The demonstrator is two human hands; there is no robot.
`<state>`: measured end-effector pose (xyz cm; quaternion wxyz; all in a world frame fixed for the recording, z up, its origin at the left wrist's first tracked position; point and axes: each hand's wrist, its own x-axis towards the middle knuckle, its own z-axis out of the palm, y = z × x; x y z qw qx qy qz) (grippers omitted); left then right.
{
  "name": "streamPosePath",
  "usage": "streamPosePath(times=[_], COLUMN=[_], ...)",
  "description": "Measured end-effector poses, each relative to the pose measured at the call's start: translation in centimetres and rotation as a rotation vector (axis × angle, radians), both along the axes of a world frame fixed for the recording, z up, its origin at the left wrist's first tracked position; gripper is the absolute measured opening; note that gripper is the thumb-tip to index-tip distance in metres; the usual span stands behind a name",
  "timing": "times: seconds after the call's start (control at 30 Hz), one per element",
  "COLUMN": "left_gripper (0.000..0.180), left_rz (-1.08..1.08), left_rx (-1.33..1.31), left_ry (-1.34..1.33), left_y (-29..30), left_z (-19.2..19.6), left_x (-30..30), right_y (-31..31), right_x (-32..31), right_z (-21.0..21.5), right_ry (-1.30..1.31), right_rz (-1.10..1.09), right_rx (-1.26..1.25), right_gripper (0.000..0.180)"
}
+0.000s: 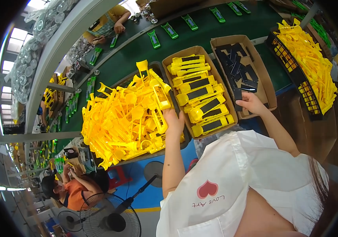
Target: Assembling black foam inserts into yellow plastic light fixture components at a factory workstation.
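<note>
A large heap of yellow plastic parts fills a dark bin at my left. My left hand is closed on a yellow plastic frame at the heap's right edge; its fingertips are partly hidden. My right hand pinches a flat black rectangular piece between thumb and fingers, at the near left edge of a cardboard box of loose black pieces. Between my hands stands another cardboard box, with yellow parts holding black inserts stacked in rows.
Behind the boxes runs a green conveyor belt carrying spaced green devices. A black crate heaped with yellow parts stands at the far right. Co-workers sit across the belt and at lower left, near a standing fan.
</note>
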<state>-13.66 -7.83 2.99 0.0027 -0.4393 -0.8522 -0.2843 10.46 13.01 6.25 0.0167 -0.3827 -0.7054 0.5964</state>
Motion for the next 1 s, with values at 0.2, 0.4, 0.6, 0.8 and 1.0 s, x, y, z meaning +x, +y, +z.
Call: streamPosePath(times=[0.2,0.4,0.6,0.8,1.0], left_gripper=[0.025,0.028,0.045,0.035,0.024], left_rz=[0.369,0.253,0.394,0.188,0.454], left_rx=[-0.172,-0.144,-0.575,-0.479,-0.302], left_ry=[-0.121,0.034,-0.134,-0.112,0.159], left_y=[1.1,4.4,9.5,6.9,2.4], left_z=[7.1,6.4,4.5,2.6,5.7], left_x=[-2.6,-4.7,-5.7,-8.3,-6.0], right_y=[0.2,0.5,1.0,0.5,0.0], right_x=[0.4,0.8,0.4,0.1,0.6], right_z=[0.9,0.0,-1.7,0.3,0.7], right_ry=[-0.013,0.003,-0.003,0.045,0.253], right_rz=[-0.038,-0.051,0.015,-0.030,-0.126], right_rx=[0.019,0.012,0.038,0.010,-0.153], right_gripper=[0.014,0.014,0.015,0.014,0.015])
